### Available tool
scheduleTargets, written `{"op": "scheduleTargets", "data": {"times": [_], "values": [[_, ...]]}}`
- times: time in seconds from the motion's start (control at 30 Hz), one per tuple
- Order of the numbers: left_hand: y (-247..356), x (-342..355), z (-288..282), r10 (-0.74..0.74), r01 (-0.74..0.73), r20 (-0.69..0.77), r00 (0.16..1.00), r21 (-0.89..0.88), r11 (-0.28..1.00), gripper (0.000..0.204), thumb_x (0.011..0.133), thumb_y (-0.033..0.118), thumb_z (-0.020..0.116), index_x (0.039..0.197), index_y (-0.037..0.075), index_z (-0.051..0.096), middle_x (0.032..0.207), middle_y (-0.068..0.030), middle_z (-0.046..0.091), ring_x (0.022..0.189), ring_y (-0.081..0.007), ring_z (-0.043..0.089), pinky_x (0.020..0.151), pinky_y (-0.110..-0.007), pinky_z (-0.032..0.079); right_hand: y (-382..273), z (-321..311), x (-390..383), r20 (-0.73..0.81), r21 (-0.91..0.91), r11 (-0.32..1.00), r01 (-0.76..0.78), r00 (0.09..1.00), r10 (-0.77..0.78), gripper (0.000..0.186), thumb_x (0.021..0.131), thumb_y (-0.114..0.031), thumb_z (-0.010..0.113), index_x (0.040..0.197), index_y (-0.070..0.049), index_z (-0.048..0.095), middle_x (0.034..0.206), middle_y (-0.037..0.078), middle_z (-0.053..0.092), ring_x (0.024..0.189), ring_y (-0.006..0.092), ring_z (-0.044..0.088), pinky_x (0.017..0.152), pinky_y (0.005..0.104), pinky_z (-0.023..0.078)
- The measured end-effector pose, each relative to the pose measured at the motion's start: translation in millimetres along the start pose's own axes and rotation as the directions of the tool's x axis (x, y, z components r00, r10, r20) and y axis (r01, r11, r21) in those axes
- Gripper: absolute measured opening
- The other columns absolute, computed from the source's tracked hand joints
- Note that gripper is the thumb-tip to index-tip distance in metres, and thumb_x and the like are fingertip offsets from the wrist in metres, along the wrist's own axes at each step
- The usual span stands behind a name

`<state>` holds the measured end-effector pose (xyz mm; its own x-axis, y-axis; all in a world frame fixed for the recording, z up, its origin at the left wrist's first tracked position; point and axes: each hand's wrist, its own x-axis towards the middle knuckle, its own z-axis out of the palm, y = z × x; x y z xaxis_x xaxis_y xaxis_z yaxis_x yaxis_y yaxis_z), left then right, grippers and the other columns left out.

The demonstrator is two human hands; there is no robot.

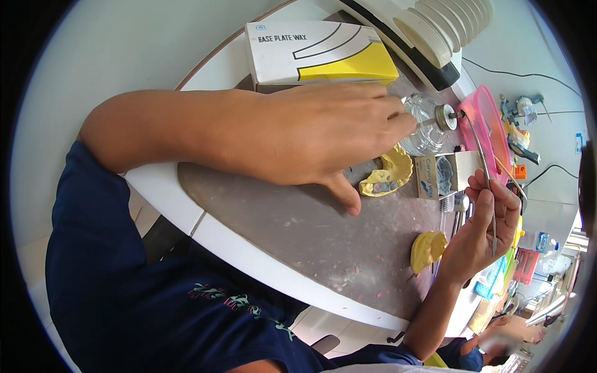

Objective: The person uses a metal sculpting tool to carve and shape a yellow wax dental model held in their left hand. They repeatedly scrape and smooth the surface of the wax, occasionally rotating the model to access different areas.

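My left hand (348, 127) reaches across the table, palm down, its thumb stretched apart. Its bent fingers overlap the side of a glass spirit lamp (424, 140) with a metal cap; whether they touch it I cannot tell. In my right hand (479, 233) a thin metal dental carver (480, 149) is pinched, its curved tip at the lamp's wick. A yellow plaster dental model (397, 171) with a grey-pink patch lies by my left thumb. Nearer my right wrist sits another yellow plaster model (428, 250).
A white and yellow wax box (320, 53) stands beyond my left hand. A small opened carton (427, 177), a pink basket (482, 121) and a ribbed white hose (444, 28) line the far side. Several tools lie near my right hand. Another person (469, 354) sits at lower right.
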<state>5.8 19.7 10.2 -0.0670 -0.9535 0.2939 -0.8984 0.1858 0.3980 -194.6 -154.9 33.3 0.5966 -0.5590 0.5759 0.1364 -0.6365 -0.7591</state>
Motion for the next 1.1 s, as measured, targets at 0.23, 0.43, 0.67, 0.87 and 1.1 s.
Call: {"op": "scheduleTargets", "data": {"times": [0.23, 0.43, 0.67, 0.87, 1.1], "values": [[2.2, -1.1, 4.8, 0.006, -0.003, -0.075, 0.997, 0.032, 0.999, 0.072, 0.064, 0.030, 0.083, 0.117, -0.002, 0.047, 0.112, -0.0145, 0.050, 0.109, -0.0318, 0.049, 0.095, -0.039, 0.040, -6.5, -35.3, -18.9, 0.014, -0.045, 0.983, -0.177, 0.984, 0.178, 0.009, 0.089, 0.003, 0.060, 0.098, 0.003, 0.057, 0.093, 0.015, 0.067, 0.081, 0.0156, 0.068, 0.073, 0.0243, 0.054], [9.0, 5.3, 4.0, -0.057, 0.057, -0.031, 0.998, -0.019, 0.998, 0.069, 0.065, 0.030, 0.083, 0.117, 0.001, 0.049, 0.113, -0.0126, 0.050, 0.109, -0.0315, 0.049, 0.095, -0.039, 0.041, -3.9, -36.1, -25.7, 0.043, -0.185, 0.941, -0.282, 0.955, 0.295, 0.006, 0.089, 0.000, 0.061, 0.089, 0.001, 0.055, 0.086, 0.010, 0.065, 0.081, 0.0154, 0.068, 0.074, 0.0238, 0.052], [9.3, 5.7, 4.9, -0.086, 0.082, -0.050, 0.995, -0.086, 0.993, 0.063, 0.067, 0.029, 0.083, 0.115, 0.002, 0.052, 0.113, -0.0117, 0.053, 0.109, -0.0303, 0.052, 0.095, -0.038, 0.043, 3.7, -30.7, -30.0, 0.056, -0.161, 0.943, -0.291, 0.951, 0.303, 0.008, 0.088, 0.000, 0.061, 0.085, 0.000, 0.054, 0.087, 0.010, 0.065, 0.082, 0.0157, 0.068, 0.075, 0.0246, 0.052], [6.0, 8.3, 5.8, -0.064, 0.058, -0.051, 0.997, -0.110, 0.992, 0.064, 0.066, 0.028, 0.084, 0.116, 0.003, 0.053, 0.114, -0.0124, 0.053, 0.109, -0.0305, 0.053, 0.094, -0.038, 0.044, 3.4, -31.8, -28.6, 0.047, -0.180, 0.942, -0.283, 0.954, 0.296, 0.009, 0.088, 0.000, 0.062, 0.086, 0.001, 0.053, 0.088, 0.012, 0.066, 0.082, 0.0160, 0.068, 0.077, 0.0246, 0.052], [5.6, 8.8, 9.4, -0.048, 0.039, -0.073, 0.996, -0.120, 0.992, 0.067, 0.064, 0.024, 0.085, 0.118, 0.003, 0.052, 0.115, -0.0121, 0.052, 0.107, -0.0304, 0.053, 0.093, -0.037, 0.045, 7.7, -29.8, -29.3, 0.045, -0.190, 0.940, -0.281, 0.955, 0.295, 0.009, 0.088, 0.001, 0.062, 0.086, 0.001, 0.053, 0.088, 0.012, 0.066, 0.082, 0.0162, 0.068, 0.076, 0.0248, 0.052]]}}
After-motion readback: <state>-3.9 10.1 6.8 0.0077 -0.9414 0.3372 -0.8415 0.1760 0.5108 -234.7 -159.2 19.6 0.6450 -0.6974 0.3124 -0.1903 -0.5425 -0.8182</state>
